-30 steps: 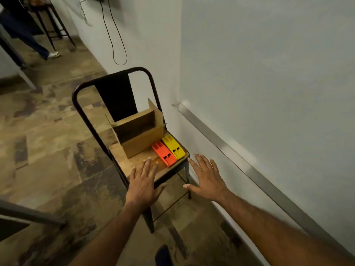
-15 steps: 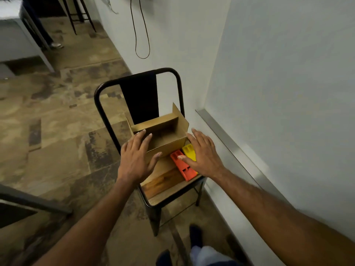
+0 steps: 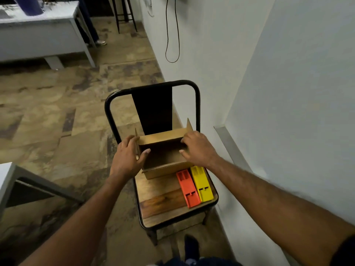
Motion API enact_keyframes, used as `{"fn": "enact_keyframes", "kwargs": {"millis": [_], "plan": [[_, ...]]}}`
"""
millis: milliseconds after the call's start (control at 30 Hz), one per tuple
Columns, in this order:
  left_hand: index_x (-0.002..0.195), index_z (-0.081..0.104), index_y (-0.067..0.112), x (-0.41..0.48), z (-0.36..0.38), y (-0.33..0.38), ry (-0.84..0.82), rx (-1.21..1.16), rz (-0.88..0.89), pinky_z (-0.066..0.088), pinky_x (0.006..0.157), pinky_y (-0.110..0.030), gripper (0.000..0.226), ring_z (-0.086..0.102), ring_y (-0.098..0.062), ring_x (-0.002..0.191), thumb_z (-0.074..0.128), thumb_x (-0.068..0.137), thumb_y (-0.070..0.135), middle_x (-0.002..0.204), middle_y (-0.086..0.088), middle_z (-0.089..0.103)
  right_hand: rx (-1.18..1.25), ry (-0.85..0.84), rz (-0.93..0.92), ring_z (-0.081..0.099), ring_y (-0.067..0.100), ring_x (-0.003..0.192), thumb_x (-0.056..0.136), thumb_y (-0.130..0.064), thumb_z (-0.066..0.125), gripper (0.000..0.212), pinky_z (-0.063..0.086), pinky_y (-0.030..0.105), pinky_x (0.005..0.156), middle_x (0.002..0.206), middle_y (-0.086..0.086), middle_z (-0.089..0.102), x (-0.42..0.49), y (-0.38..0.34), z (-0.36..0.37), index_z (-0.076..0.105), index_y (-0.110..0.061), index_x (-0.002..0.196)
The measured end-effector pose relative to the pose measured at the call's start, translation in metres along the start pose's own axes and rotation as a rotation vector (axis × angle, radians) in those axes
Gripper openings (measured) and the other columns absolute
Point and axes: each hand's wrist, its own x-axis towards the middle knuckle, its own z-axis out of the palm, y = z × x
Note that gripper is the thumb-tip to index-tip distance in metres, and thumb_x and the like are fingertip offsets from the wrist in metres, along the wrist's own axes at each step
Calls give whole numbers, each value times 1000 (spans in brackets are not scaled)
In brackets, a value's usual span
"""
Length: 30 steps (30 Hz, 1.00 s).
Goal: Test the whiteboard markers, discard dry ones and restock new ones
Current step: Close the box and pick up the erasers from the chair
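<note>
An open cardboard box (image 3: 163, 169) stands on the wooden seat of a black metal chair (image 3: 163, 208). My left hand (image 3: 128, 156) grips the box's left wall, thumb inside the box and fingers outside. My right hand (image 3: 197, 148) grips the right wall the same way, thumb over the rim. The inside of the box is dark and I cannot see what it holds. An orange plastic piece (image 3: 187, 189) and a yellow one (image 3: 201, 184) lie side by side on the seat, just in front of the box's right end.
A whiteboard (image 3: 297, 93) with a metal tray rail (image 3: 228, 143) hangs on the wall to the right of the chair. A black cable (image 3: 172, 45) loops down the wall behind. A white table (image 3: 48, 29) stands far left, a person's legs beside it.
I have stepped closer to the chair. Both hands moved from hovering in front of the seat up to the box and now grip its two side walls.
</note>
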Motion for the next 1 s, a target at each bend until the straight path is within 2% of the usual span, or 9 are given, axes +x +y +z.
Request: {"fn": "enact_keyframes", "kwargs": {"millis": [167, 333, 500, 600, 767, 833, 900, 1000], "plan": [[150, 29, 15, 1, 6, 2, 46, -177, -122, 32, 114, -45, 72, 28, -27, 143, 57, 92, 48, 156, -10, 29, -142, -133, -120, 53, 23, 112, 88, -42, 58, 42, 43, 41, 102, 118, 3, 63, 23, -6, 7, 63, -17, 122], [153, 21, 20, 4, 11, -9, -20, -314, -183, 34, 114, -47, 78, 29, -26, 143, 59, 91, 48, 158, -7, 26, -111, -276, -59, 58, 23, 109, 89, -47, 57, 46, 48, 43, 96, 117, 3, 66, 35, -10, 16, 60, -19, 125], [154, 17, 23, 8, 12, -19, -54, -381, -150, 34, 115, -48, 76, 28, -22, 145, 57, 93, 45, 159, -4, 25, -63, -169, -62, 42, 24, 133, 91, -48, 58, 64, 39, 42, 110, 145, 5, 46, 41, -11, 18, 41, -20, 146], [154, 16, 24, 9, 13, -23, -87, -415, -127, 35, 114, -50, 78, 27, -19, 145, 54, 90, 51, 160, -3, 23, -40, -150, -15, 30, 26, 143, 90, -47, 59, 74, 31, 44, 116, 157, 7, 31, 50, -11, 19, 28, -22, 152], [153, 14, 24, 12, 16, -28, -101, -443, -71, 29, 118, -49, 79, 18, -16, 148, 51, 90, 54, 162, 1, 15, -73, -162, 22, 23, 29, 147, 90, -45, 61, 80, 24, 45, 118, 161, 10, 20, 68, -13, 23, 18, -25, 154], [153, 19, 22, 12, 18, -26, -105, -434, -13, 24, 119, -42, 73, 14, -11, 147, 49, 93, 53, 162, 3, 11, -100, -166, 31, 24, 29, 146, 90, -46, 60, 81, 23, 45, 118, 161, 10, 18, 71, -11, 24, 16, -25, 155], [149, 28, 21, 16, 18, -24, -128, -436, 28, 28, 116, -37, 68, 15, -5, 143, 42, 93, 57, 162, 5, 12, -108, -172, 39, 24, 29, 146, 90, -47, 59, 81, 20, 46, 118, 162, 9, 16, 74, -11, 26, 15, -25, 155], [147, 33, 22, 26, 22, -23, -183, -355, 57, 33, 115, -46, 66, 19, -10, 145, 36, 93, 60, 162, 8, 14, -107, -180, 44, 23, 29, 147, 91, -49, 59, 81, 19, 46, 119, 162, 8, 15, 78, -11, 28, 14, -25, 155]]}}
